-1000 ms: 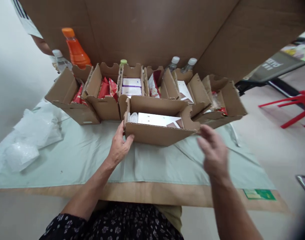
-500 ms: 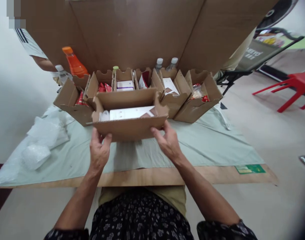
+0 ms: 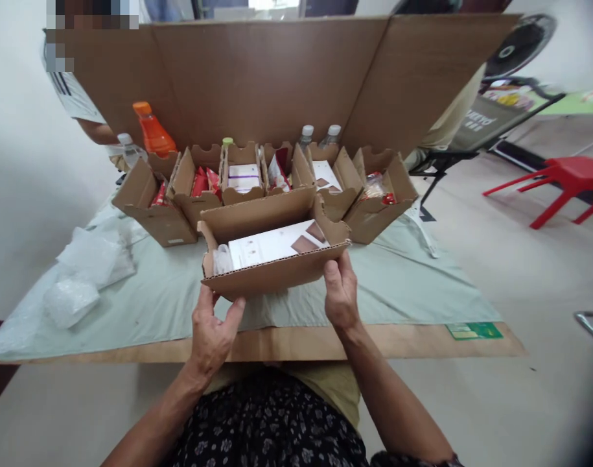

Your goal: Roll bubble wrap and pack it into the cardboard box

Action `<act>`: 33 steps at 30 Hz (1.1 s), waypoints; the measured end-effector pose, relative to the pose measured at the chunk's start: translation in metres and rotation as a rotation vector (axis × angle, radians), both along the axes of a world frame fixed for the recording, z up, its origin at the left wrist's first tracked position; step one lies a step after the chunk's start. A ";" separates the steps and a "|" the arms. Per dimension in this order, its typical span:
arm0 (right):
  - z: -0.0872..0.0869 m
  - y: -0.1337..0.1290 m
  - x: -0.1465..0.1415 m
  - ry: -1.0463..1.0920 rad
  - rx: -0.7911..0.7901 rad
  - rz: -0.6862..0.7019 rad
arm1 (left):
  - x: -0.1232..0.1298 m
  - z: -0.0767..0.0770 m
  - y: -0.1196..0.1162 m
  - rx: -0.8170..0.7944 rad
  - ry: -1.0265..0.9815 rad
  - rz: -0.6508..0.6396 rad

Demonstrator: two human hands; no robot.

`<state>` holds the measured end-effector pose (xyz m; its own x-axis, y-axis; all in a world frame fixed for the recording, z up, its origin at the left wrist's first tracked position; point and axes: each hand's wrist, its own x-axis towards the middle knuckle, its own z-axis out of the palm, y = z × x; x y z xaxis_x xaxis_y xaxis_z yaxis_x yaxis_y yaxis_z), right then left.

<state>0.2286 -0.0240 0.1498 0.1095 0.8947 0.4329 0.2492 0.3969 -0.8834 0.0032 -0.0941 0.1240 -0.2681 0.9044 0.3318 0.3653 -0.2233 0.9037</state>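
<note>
A long open cardboard box point(image 3: 277, 277) is held in the air over the cloth-covered table, its right end a little higher. Inside it lie a white carton with brown squares point(image 3: 271, 244) and a clear plastic item point(image 3: 222, 259). My left hand point(image 3: 213, 334) grips the box's lower left corner, thumb on the near side. At the right end my right hand point(image 3: 341, 292) holds the other corner, fingers partly hidden beneath. Behind stands a row of upright cardboard boxes point(image 3: 167, 224) with red packets point(image 3: 201, 181), white cartons point(image 3: 243, 178) and a wrapped item point(image 3: 375, 186).
A tall cardboard panel point(image 3: 271, 84) stands behind the row, with an orange bottle point(image 3: 156, 135) and clear-capped bottles nearby. Bubble wrap point(image 3: 72, 301) lies at left, a green packet point(image 3: 474, 331) on the front edge. A person's arm point(image 3: 96, 131) shows at back left; a red stool point(image 3: 563, 185) stands right.
The held box has moved right and nearer, and its left end now dips lower. Both hands moved with it. The view has shifted, showing more above the panel.
</note>
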 end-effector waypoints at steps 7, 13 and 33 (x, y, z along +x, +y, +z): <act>-0.016 0.027 0.081 0.299 0.140 -0.372 | 0.090 -0.011 -0.004 0.076 0.069 -0.292; -0.023 0.055 0.201 0.488 0.218 -0.532 | 0.191 -0.033 0.009 0.208 0.144 -0.623; -0.059 0.027 0.301 0.084 -0.136 -0.226 | 0.242 -0.058 0.113 0.193 0.408 -0.845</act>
<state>0.5297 0.0030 0.0911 0.3435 0.8926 0.2919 0.2418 0.2163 -0.9459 0.2448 0.0191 0.0656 0.6176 0.6659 0.4186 0.2939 -0.6891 0.6625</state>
